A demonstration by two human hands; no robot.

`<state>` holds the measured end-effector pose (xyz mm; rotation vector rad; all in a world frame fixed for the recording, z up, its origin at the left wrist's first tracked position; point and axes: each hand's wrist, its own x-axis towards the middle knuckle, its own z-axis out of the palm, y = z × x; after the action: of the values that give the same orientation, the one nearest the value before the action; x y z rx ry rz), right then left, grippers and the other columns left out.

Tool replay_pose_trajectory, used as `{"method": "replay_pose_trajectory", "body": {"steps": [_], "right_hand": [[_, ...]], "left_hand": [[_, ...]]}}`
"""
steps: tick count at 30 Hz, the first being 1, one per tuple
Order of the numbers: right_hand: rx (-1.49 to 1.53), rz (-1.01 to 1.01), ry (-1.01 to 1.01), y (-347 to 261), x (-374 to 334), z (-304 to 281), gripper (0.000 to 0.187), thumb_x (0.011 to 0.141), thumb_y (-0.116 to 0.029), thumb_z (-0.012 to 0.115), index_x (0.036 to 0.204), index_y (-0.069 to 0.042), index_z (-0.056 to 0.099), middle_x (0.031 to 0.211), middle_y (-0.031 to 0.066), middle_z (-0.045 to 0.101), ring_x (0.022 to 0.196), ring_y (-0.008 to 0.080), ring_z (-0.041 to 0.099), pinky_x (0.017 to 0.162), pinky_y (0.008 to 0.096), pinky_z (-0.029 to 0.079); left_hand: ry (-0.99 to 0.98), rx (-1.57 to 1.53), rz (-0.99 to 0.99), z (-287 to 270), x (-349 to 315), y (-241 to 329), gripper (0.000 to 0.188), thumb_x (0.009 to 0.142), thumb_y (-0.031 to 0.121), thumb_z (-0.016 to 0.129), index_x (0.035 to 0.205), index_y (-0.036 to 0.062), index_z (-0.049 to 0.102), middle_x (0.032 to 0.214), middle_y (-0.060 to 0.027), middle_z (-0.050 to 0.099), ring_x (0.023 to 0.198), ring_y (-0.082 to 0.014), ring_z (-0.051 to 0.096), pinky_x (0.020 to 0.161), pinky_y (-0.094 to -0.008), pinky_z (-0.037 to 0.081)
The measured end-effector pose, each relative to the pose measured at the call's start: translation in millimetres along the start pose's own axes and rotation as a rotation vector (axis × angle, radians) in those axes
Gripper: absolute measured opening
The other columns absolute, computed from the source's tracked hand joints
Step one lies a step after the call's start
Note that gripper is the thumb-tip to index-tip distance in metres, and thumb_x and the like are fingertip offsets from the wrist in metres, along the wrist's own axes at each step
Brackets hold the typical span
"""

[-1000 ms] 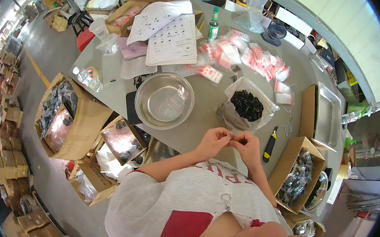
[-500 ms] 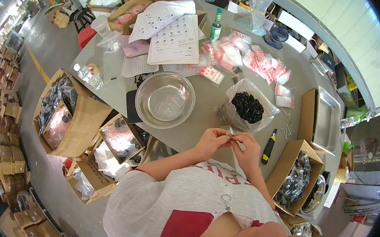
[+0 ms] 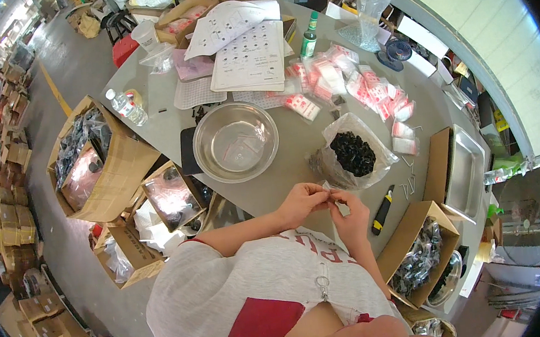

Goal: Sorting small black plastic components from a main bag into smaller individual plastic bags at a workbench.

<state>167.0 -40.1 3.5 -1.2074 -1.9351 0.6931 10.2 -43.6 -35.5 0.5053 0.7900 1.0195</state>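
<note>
My left hand (image 3: 302, 203) and my right hand (image 3: 351, 212) meet at the table's front edge, fingertips pinched together on a small clear plastic bag (image 3: 326, 186). The fingers cover most of it, and its contents do not show. Just beyond my right hand, an open plastic sack (image 3: 384, 158) holds many small black parts (image 3: 352, 153). A round steel bowl (image 3: 201, 151) stands farther left, with several flat clear bags (image 3: 245, 150) on its bottom.
Red-and-white bags (image 3: 326, 77) lie in a heap behind the sack. Right of my hands are a yellow-black utility knife (image 3: 384, 210), metal hex keys (image 3: 408, 184) and a carton of bagged parts (image 3: 446, 216). Printed sheets (image 3: 248, 59), a green bottle (image 3: 308, 36) and a water bottle (image 3: 127, 108) stand farther back.
Both hands stay at nearly the same spot, with only slight finger movement on the small bag. The view has shifted a touch; nothing else has visibly moved.
</note>
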Motion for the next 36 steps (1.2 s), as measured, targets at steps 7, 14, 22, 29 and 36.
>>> {"method": "replay_pose_trajectory", "body": {"steps": [7, 14, 22, 29, 36], "right_hand": [[0.262, 0.186, 0.016, 4.8, -3.1, 1.4, 0.012, 0.082, 0.004, 0.062, 0.094, 0.003, 0.061, 0.091, 0.0092, 0.068, 0.079, 0.0130, 0.063, 0.069, 0.0262, 0.051], [0.216, 0.271, 0.024, 5.8, -3.5, -3.8, 0.010, 0.079, -0.002, 0.065, 0.089, 0.000, 0.064, 0.080, 0.0116, 0.068, 0.070, 0.0167, 0.066, 0.067, 0.0280, 0.051], [0.136, 0.292, 0.032, 12.3, -7.0, -3.7, 0.015, 0.074, -0.005, 0.070, 0.081, 0.001, 0.058, 0.072, 0.0097, 0.064, 0.064, 0.0169, 0.062, 0.063, 0.0290, 0.049], [0.425, 0.434, -0.051, 9.3, -1.7, -8.7, 0.027, 0.072, 0.004, 0.072, 0.085, -0.003, 0.050, 0.071, 0.0020, 0.058, 0.066, 0.0070, 0.056, 0.059, 0.0207, 0.045], [0.439, 0.475, -0.067, 15.2, -2.3, -10.2, 0.019, 0.076, -0.004, 0.072, 0.085, -0.001, 0.056, 0.077, 0.0054, 0.064, 0.072, 0.0097, 0.060, 0.064, 0.0237, 0.048]], "left_hand": [[-0.012, 0.443, 0.345, 0.9, -1.6, -3.9, 0.011, 0.091, 0.012, 0.058, 0.092, 0.0007, 0.061, 0.093, -0.0044, 0.061, 0.081, -0.0114, 0.058, 0.071, -0.0258, 0.048], [0.016, 0.855, 0.441, 4.9, -6.3, 2.2, 0.013, 0.088, 0.011, 0.060, 0.094, -0.0003, 0.059, 0.090, -0.0072, 0.060, 0.080, -0.0098, 0.056, 0.068, -0.0274, 0.047], [-0.038, 0.447, 0.198, 9.2, -6.6, -4.1, 0.021, 0.091, 0.016, 0.060, 0.098, -0.0039, 0.062, 0.092, -0.0061, 0.064, 0.085, -0.0111, 0.059, 0.076, -0.0267, 0.049], [-0.131, 0.140, 0.003, -0.1, -3.0, 1.6, 0.021, 0.092, 0.011, 0.056, 0.103, -0.0052, 0.062, 0.099, -0.0092, 0.065, 0.091, -0.0129, 0.061, 0.085, -0.0280, 0.052], [-0.146, 0.119, 0.058, -2.0, -3.2, 2.1, 0.019, 0.092, 0.010, 0.057, 0.101, -0.0050, 0.063, 0.098, -0.0095, 0.065, 0.089, -0.0140, 0.063, 0.084, -0.0288, 0.053]]}}
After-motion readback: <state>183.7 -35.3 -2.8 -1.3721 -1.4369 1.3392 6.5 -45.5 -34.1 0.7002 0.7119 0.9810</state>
